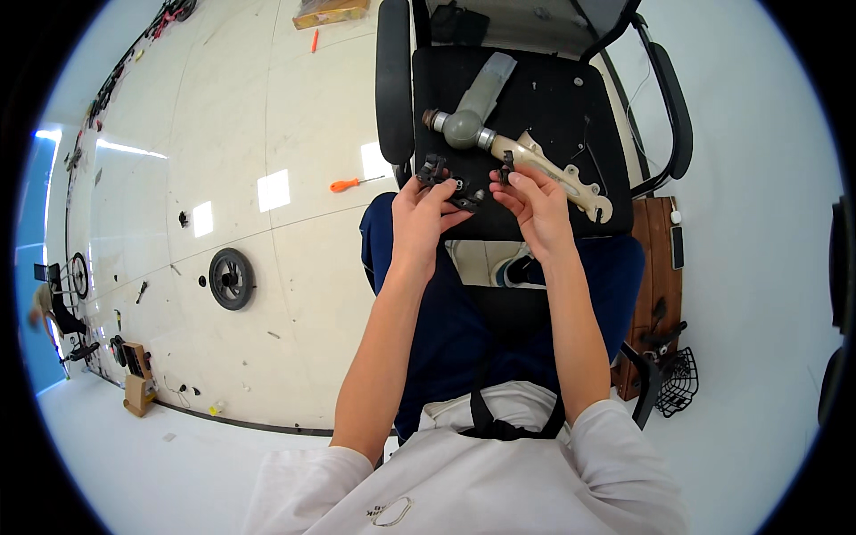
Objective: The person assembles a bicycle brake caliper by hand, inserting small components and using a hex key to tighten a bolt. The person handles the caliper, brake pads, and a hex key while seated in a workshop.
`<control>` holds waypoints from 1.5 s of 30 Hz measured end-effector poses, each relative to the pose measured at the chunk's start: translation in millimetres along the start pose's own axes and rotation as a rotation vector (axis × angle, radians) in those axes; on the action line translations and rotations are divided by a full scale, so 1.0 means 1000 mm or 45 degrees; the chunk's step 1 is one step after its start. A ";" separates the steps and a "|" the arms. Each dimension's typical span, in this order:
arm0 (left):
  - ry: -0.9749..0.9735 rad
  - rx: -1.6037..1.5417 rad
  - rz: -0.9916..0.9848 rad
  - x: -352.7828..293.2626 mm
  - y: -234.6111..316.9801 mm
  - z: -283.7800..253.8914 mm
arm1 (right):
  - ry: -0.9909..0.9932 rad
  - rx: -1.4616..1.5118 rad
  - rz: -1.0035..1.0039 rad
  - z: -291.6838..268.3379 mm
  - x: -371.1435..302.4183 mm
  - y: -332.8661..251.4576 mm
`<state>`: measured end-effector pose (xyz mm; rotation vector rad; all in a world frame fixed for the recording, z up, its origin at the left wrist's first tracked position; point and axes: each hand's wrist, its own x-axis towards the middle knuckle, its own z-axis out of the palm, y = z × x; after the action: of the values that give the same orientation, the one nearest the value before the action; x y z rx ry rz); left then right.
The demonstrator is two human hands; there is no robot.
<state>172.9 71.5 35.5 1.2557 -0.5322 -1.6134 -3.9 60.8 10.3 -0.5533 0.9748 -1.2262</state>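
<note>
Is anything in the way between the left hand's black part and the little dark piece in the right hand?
Nothing visible is: between the black part in the left hand and the small dark piece in the right hand there's an open gap, with the chair's black seat behind.

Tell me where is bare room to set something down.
Floor between the black wheel and orange screwdriver looks bare. So does the seat between the left armrest and grey-beige part. That part and small pieces crowd the seat's right.

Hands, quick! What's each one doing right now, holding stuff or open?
Left hand: closed, holding a black mechanical part.
Right hand: closed, pinching a small dark piece.
</note>
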 end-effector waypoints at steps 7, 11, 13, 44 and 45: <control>0.038 0.007 0.011 0.001 0.001 -0.001 | -0.015 -0.030 0.197 -0.032 0.017 0.027; -0.021 0.099 -0.019 0.001 0.002 -0.003 | -0.127 0.239 0.248 -0.031 0.011 0.024; -0.018 0.182 -0.045 -0.001 0.005 -0.001 | -0.174 0.250 0.247 -0.024 0.006 0.018; -0.123 0.294 0.095 0.003 0.000 0.005 | -0.206 0.002 0.155 -0.018 0.002 0.000; -0.123 0.283 0.093 0.004 0.000 0.005 | -0.185 -0.045 0.142 -0.019 0.002 0.001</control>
<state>168.0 67.3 35.7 1.3085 -0.8276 -1.5922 -19.7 61.7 -0.8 -0.5991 0.8936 -1.0563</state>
